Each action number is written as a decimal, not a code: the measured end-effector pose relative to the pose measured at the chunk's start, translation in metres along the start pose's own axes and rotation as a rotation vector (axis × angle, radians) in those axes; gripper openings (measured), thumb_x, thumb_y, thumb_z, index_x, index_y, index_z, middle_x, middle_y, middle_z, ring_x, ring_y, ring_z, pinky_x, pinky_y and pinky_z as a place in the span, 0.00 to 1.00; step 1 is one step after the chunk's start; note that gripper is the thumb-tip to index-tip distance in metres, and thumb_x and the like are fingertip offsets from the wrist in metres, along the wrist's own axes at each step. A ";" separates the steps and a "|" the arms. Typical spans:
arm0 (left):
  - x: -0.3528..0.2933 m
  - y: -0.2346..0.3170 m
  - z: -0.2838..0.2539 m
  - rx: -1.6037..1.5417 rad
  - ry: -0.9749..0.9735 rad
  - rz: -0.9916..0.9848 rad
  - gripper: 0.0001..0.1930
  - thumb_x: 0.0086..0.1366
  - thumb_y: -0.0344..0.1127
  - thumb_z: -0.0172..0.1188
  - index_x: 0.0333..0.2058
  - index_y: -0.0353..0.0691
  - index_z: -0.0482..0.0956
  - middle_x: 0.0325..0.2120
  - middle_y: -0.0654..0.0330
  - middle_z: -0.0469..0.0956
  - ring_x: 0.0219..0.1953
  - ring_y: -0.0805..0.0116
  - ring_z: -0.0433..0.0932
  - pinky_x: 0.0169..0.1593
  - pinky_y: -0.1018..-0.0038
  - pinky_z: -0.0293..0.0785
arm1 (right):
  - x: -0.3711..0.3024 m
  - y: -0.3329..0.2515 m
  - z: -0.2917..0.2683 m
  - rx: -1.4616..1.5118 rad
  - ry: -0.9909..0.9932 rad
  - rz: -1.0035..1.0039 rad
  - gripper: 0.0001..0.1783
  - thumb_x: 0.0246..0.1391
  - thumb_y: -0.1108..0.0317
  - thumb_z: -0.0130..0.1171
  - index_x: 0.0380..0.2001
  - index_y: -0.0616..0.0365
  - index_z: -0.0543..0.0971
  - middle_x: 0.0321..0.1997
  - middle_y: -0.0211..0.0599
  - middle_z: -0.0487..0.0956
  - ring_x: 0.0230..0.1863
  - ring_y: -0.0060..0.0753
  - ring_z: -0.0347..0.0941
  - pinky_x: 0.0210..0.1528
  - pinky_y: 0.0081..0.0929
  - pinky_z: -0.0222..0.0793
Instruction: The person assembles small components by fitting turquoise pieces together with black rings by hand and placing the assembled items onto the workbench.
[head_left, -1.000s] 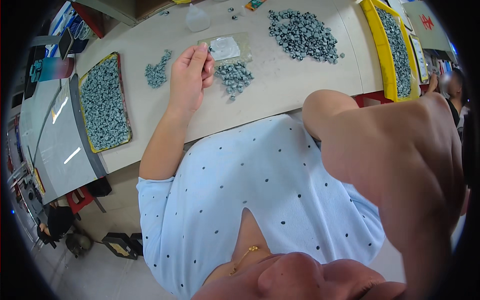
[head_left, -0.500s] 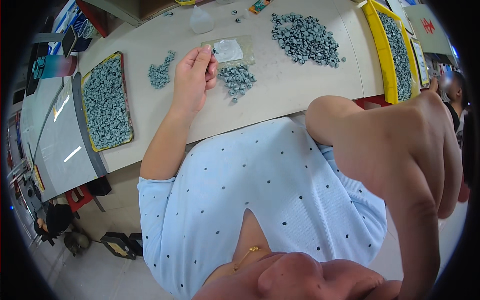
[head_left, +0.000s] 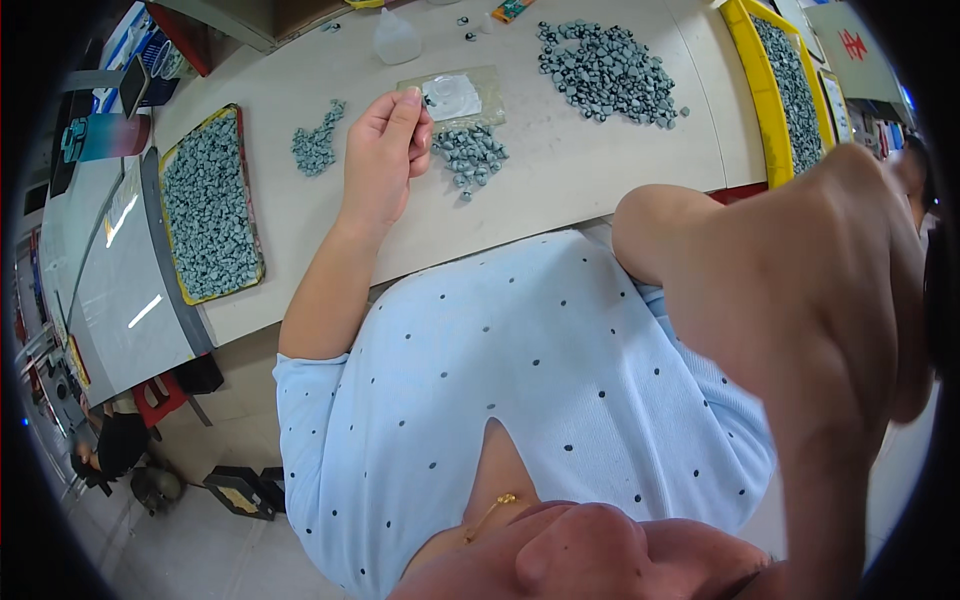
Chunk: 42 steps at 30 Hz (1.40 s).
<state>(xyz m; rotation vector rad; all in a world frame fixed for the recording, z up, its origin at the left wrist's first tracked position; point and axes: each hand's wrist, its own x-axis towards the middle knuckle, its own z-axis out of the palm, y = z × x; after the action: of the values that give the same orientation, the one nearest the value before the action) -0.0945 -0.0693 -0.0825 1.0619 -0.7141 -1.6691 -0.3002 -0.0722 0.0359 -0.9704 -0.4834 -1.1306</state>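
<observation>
Left hand (head_left: 386,145) pinched a dark stone (head_left: 427,101) beside the white patch (head_left: 457,97), probably because it was so tiny; right hand (head_left: 825,275) loomed close, grip impossible to tell!

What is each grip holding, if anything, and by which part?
Left grip: a small dark piece, pinched; exactly where is too small to tell. Right grip: cannot be told.
</observation>
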 end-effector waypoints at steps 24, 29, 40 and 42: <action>-0.005 0.006 -0.012 0.403 0.099 0.274 0.12 0.65 0.40 0.52 0.28 0.37 0.72 0.17 0.70 0.68 0.19 0.84 0.62 0.22 0.85 0.58 | -0.018 0.046 -0.048 -1.232 0.260 0.278 0.08 0.54 0.66 0.54 0.25 0.57 0.78 0.25 0.27 0.72 0.23 0.21 0.64 0.28 0.25 0.62; -0.007 0.015 -0.014 0.525 0.077 0.353 0.13 0.64 0.39 0.53 0.29 0.34 0.74 0.17 0.68 0.69 0.21 0.81 0.63 0.25 0.82 0.61 | -0.030 0.077 -0.056 -1.517 0.289 0.559 0.12 0.47 0.79 0.58 0.37 0.57 0.79 0.31 0.32 0.75 0.31 0.23 0.72 0.33 0.18 0.69; -0.011 0.024 -0.014 0.827 -0.133 0.186 0.14 0.63 0.41 0.54 0.25 0.37 0.73 0.16 0.70 0.68 0.20 0.83 0.62 0.23 0.82 0.58 | -0.029 0.021 -0.108 -1.996 0.342 0.828 0.08 0.50 0.74 0.54 0.35 0.58 0.79 0.36 0.38 0.78 0.32 0.39 0.74 0.37 0.26 0.69; -0.009 0.025 -0.016 0.737 -0.140 0.096 0.13 0.63 0.40 0.53 0.25 0.37 0.72 0.16 0.70 0.67 0.19 0.84 0.61 0.22 0.83 0.57 | -0.030 0.021 -0.111 -2.022 0.276 0.831 0.09 0.49 0.75 0.54 0.35 0.58 0.79 0.37 0.38 0.78 0.34 0.40 0.73 0.38 0.28 0.69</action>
<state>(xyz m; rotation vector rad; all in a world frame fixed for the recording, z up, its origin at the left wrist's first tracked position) -0.0689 -0.0689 -0.0660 1.3831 -1.5175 -1.4254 -0.3077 -0.1478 -0.0533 -2.2704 1.5577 -0.6257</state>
